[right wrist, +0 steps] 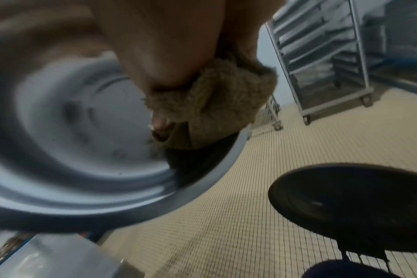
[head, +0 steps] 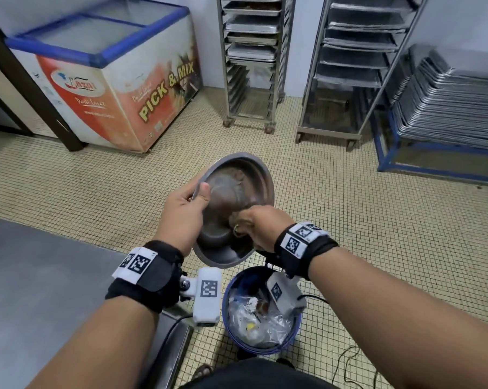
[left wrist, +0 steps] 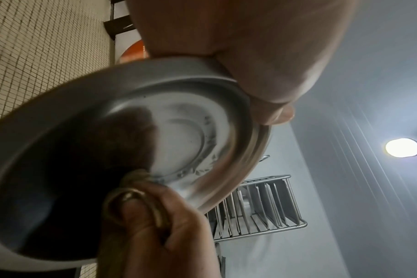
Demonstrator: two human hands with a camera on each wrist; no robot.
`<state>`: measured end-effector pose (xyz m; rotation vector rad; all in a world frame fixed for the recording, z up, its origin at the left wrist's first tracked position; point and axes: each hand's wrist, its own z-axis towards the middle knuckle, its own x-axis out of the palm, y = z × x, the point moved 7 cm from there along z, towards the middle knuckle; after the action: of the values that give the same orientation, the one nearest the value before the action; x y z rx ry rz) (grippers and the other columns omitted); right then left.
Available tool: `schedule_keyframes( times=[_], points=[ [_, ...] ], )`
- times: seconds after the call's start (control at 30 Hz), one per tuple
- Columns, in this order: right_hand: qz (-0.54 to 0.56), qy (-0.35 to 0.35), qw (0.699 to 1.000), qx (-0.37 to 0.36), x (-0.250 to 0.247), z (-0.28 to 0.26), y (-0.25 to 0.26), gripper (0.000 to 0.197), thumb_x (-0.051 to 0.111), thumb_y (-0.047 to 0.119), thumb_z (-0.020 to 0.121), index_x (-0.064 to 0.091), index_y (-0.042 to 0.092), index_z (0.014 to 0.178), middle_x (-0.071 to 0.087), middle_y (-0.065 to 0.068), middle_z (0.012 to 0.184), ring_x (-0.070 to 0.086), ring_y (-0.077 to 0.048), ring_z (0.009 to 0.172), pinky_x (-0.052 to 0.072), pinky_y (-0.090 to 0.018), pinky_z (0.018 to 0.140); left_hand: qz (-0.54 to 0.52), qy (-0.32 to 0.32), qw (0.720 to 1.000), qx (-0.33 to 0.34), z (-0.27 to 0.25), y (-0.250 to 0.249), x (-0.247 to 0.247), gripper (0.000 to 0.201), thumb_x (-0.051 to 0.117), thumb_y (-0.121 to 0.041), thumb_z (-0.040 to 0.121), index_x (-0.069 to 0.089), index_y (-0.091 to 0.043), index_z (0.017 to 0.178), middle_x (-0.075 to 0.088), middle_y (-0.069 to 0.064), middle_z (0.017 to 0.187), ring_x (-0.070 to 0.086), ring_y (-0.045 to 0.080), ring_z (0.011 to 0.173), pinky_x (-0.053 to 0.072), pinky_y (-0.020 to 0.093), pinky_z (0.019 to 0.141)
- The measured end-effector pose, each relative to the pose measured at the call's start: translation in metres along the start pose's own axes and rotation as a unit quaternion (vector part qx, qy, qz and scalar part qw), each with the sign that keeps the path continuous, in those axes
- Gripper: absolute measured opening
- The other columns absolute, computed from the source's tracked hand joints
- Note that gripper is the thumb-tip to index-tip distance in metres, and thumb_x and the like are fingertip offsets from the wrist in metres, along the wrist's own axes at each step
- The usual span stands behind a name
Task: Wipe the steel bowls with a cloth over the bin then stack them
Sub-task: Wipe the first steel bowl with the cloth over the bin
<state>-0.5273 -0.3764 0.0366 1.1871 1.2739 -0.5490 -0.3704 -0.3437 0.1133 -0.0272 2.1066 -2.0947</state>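
One round steel bowl (head: 234,209), its shiny inside smeared with brown residue, is held tilted at the centre of the head view, above one blue round bin (head: 228,293) at lower centre that holds crumpled clear plastic. The left hand (head: 181,211) grips the bowl's rolled rim, thumb inside and fingers behind. The right hand (head: 261,224) is closed round one bunched, fuzzy tan cloth (right wrist: 217,105) pressed against the bowl's inner wall near the lower rim. A grey steel desk (head: 40,276) fills the lower left. At upper left stands one chest freezer (head: 119,88) with a blue-framed glass lid, lettered "PICK & MIX". Two wheeled metal tray racks (head: 251,60) stand along the top, and one stack of flat metal trays (head: 447,108) sits at the right edge.
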Motion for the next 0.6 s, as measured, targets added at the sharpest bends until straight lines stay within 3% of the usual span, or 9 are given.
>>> schedule_keyframes(
  times=[0.13, 0.2, 0.27, 0.4, 0.47, 0.6],
  points=[
    [-0.091, 0.085, 0.991, -0.041, 0.022, -0.008, 0.019, 0.05, 0.063, 0.017, 0.096, 0.056, 0.041, 0.14, 0.06, 0.014, 0.13, 0.06, -0.017, 0.119, 0.056, -0.036, 0.09, 0.01, -0.032, 0.999, 0.01, 0.0, 0.009, -0.003, 0.032, 0.055, -0.022, 0.104, 0.067, -0.018, 0.134, 0.069, 0.0, 0.131, 0.064, 0.014, 0.123, 0.049, 0.045, 0.109],
    [-0.121, 0.102, 0.986, -0.049, 0.022, -0.015, 0.02, 0.054, 0.062, 0.016, 0.096, 0.054, 0.04, 0.143, 0.058, 0.012, 0.135, 0.058, -0.02, 0.123, 0.056, -0.038, 0.093, 0.024, -0.043, 0.999, 0.002, 0.001, 0.019, -0.006, 0.036, 0.057, -0.023, 0.103, 0.063, -0.016, 0.138, 0.057, -0.001, 0.148, 0.05, 0.011, 0.138, 0.038, 0.043, 0.119],
    [-0.138, 0.127, 0.982, -0.033, 0.023, -0.023, 0.016, 0.054, 0.063, 0.014, 0.096, 0.053, 0.036, 0.145, 0.058, 0.008, 0.138, 0.059, -0.022, 0.124, 0.056, -0.04, 0.095, 0.027, -0.042, 0.999, -0.02, 0.0, 0.029, -0.007, 0.04, 0.058, -0.026, 0.102, 0.06, -0.019, 0.141, 0.048, -0.006, 0.155, 0.042, 0.011, 0.143, 0.035, 0.043, 0.121],
    [-0.142, 0.207, 0.967, 0.051, 0.03, -0.038, -0.008, 0.034, 0.064, 0.016, 0.096, 0.065, 0.021, 0.129, 0.07, 0.0, 0.121, 0.068, -0.02, 0.105, 0.06, -0.034, 0.086, 0.004, -0.041, 0.998, -0.054, -0.004, 0.04, -0.009, 0.035, 0.053, -0.026, 0.105, 0.061, -0.033, 0.138, 0.051, -0.008, 0.152, 0.047, 0.02, 0.139, 0.039, 0.05, 0.116],
    [-0.139, 0.239, 0.958, 0.073, 0.034, -0.047, -0.026, 0.029, 0.065, 0.02, 0.096, 0.069, 0.025, 0.123, 0.072, 0.005, 0.112, 0.069, -0.016, 0.095, 0.06, -0.03, 0.078, -0.014, -0.054, 0.996, -0.063, -0.005, 0.037, -0.013, 0.032, 0.051, -0.025, 0.106, 0.064, -0.047, 0.127, 0.058, -0.008, 0.145, 0.052, 0.02, 0.132, 0.043, 0.046, 0.113],
    [0.003, 0.181, 0.973, 0.142, 0.029, -0.056, -0.065, 0.028, 0.064, 0.017, 0.096, 0.069, 0.03, 0.12, 0.073, 0.012, 0.112, 0.071, -0.01, 0.097, 0.061, -0.029, 0.081, -0.041, -0.072, 0.994, -0.071, -0.004, 0.033, -0.02, 0.034, 0.051, -0.025, 0.106, 0.066, -0.055, 0.112, 0.06, -0.01, 0.141, 0.054, 0.017, 0.13, 0.043, 0.046, 0.113]
  ],
)
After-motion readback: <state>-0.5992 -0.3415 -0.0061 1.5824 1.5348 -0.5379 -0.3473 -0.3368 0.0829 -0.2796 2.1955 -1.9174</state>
